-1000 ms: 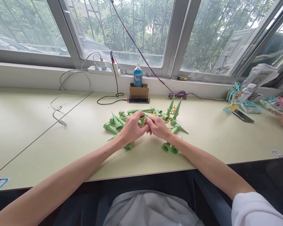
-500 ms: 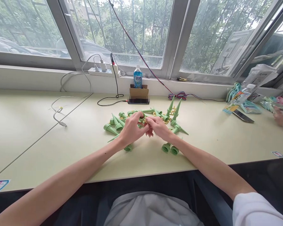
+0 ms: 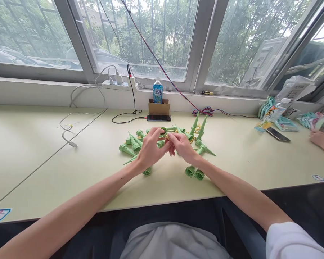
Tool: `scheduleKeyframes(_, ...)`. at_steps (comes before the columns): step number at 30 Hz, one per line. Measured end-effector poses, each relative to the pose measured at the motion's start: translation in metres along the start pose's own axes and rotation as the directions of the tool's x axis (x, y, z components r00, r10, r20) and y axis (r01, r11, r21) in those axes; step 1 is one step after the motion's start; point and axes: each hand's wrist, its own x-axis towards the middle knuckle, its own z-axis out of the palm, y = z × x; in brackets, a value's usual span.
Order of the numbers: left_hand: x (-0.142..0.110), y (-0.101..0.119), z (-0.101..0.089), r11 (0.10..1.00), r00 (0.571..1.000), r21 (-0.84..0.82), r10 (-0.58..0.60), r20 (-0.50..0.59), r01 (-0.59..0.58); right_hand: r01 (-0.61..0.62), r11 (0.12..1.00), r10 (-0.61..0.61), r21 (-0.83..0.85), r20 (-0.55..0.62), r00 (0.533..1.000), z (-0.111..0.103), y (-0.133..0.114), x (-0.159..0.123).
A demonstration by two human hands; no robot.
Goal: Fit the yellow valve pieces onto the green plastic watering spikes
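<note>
The left hand (image 3: 152, 148) grips a round-mouthed green plastic piece (image 3: 164, 131); the right hand (image 3: 181, 146) pinches a small yellow part (image 3: 167, 137) beside its rim; around them, ribbed, tapering green spikes (image 3: 202, 128) lie and stand on the smooth, pale desk (image 3: 245, 154)

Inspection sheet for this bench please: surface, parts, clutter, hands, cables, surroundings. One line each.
Surface: pale table, a seam crossing its left part.
Parts: green spikes clustered around the hands, most lying, two upright; yellow pieces among them.
Clutter: phone before a cardboard box, blue bottle by the box; second phone at right beside a clear bottle.
Left hand: holds a green piece, round opening up.
Right hand: pinches a small yellow piece, mostly hidden.
Cables: grey cable, loose end on table; black cable to the first phone; red-and-blue cable bundled.
Surroundings: windows behind; another person's hand at the right edge.
</note>
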Motion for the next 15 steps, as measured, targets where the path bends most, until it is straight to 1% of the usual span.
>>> scheduleKeyframes(4, -0.0003, 0.0011, 0.0003, 1.000, 1.000, -0.026, 0.017, -0.022, -0.017, 0.089, 0.982, -0.108, -0.165, -0.111, 0.988, 0.0005, -0.0004, -0.0016)
scheduleKeyframes(7, 0.0002, 0.0051, -0.0009, 0.999, 0.998, -0.036, -0.010, -0.068, 0.008, 0.127, 0.947, -0.176, -0.295, -0.147, 0.973, 0.0002, -0.0026, -0.0036)
scheduleKeyframes(10, 0.0024, 0.0088, -0.0035, 0.991, 0.990, -0.088, -0.104, -0.091, 0.096, 0.134, 0.920, -0.200, -0.369, -0.148, 0.968, -0.0004, -0.0033, -0.0049)
scheduleKeyframes(12, 0.0043, 0.0093, -0.0049, 0.971, 0.983, -0.173, -0.175, -0.056, 0.164, 0.142, 0.903, -0.213, -0.405, -0.135, 0.968, -0.0009, -0.0024, -0.0051)
scheduleKeyframes(15, 0.0065, 0.0069, -0.0055, 0.918, 0.960, -0.294, -0.278, 0.004, 0.267, 0.162, 0.886, -0.233, -0.434, -0.114, 0.966, -0.0013, -0.0008, -0.0046)
